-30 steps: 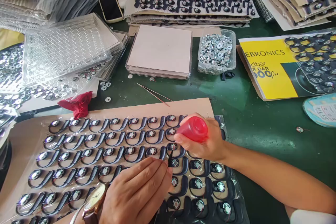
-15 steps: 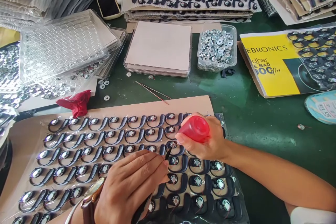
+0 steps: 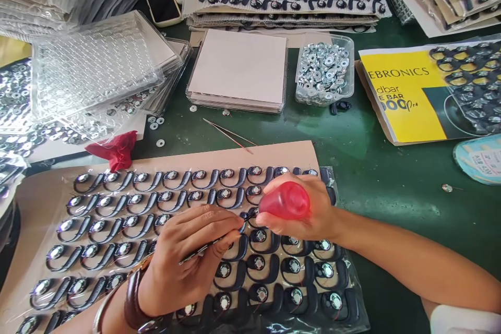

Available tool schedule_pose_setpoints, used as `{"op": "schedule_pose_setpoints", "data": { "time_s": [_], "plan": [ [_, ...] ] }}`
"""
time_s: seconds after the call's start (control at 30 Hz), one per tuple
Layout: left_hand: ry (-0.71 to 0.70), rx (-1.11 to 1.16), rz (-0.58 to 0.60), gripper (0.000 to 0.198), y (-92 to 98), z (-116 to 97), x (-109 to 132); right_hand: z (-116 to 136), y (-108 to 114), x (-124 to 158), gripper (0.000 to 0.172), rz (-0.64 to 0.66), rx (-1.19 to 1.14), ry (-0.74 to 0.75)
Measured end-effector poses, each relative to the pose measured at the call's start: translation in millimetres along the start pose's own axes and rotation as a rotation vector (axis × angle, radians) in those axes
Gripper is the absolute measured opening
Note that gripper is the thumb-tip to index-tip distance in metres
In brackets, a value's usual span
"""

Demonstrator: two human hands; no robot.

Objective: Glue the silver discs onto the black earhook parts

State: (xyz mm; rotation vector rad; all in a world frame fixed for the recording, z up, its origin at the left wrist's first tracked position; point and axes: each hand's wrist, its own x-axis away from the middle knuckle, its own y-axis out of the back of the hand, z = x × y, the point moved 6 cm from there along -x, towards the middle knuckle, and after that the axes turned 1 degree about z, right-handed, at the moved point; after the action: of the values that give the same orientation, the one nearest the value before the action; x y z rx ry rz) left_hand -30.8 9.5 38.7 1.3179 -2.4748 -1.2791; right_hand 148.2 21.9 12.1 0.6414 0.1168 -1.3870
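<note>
My left hand (image 3: 191,255), with a brown watch strap at the wrist, is closed on dark tweezers (image 3: 201,249) whose tip points at one black hook-shaped earphone piece. My right hand (image 3: 313,209) is wrapped round a red squeeze bottle (image 3: 285,201), tilted with its base towards me; its nozzle is hidden. Both hands meet over the same spot. Under them are rows of black hook-shaped pieces (image 3: 258,262), each with a round silver speaker and thin red wires, lying on clear plastic over a tan cardboard sheet (image 3: 282,154).
Beyond the sheet lie another pair of tweezers (image 3: 229,134), a red cloth (image 3: 115,151) and loose washers (image 3: 160,143). A clear tub of washers (image 3: 324,70), a stack of square trays (image 3: 238,70), a yellow box panel (image 3: 403,99) and a phone (image 3: 162,5) lie farther back.
My left hand has turned and shifted slightly up and left, showing more of the tweezers. My right hand has moved the red bottle a little left and down. The view has shifted slightly.
</note>
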Motion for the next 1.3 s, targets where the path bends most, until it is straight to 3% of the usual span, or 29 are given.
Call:
{"op": "schedule_pose_setpoints", "data": {
  "time_s": [0.17,0.27,0.37,0.5,0.87,1.3],
  "plan": [
    [-0.073,-0.044,0.008,0.023,-1.5,-4.7,7.3,3.6,12.0,-9.9,0.029,0.202,-0.169,-0.406],
    [-0.226,-0.151,0.054,0.026,-7.4,-18.9,21.4,5.4,17.0,-1.2,0.029,0.166,-0.16,-0.446],
    [-0.343,-0.262,0.084,0.027,-17.7,-35.6,42.4,0.6,13.2,17.3,0.025,0.052,-0.143,-0.427],
    [-0.346,-0.302,0.064,0.023,-28.8,-45.5,61.9,1.5,-0.3,31.0,0.021,0.018,-0.162,-0.296],
    [-0.332,-0.298,0.071,0.027,-33.8,-45.8,66.3,16.8,-5.9,29.2,0.024,-0.017,0.005,0.034],
    [-0.298,-0.209,0.086,0.029,-30.0,-46.0,63.3,15.4,-3.7,29.5,0.019,-0.059,0.043,0.016]
  ]
}}
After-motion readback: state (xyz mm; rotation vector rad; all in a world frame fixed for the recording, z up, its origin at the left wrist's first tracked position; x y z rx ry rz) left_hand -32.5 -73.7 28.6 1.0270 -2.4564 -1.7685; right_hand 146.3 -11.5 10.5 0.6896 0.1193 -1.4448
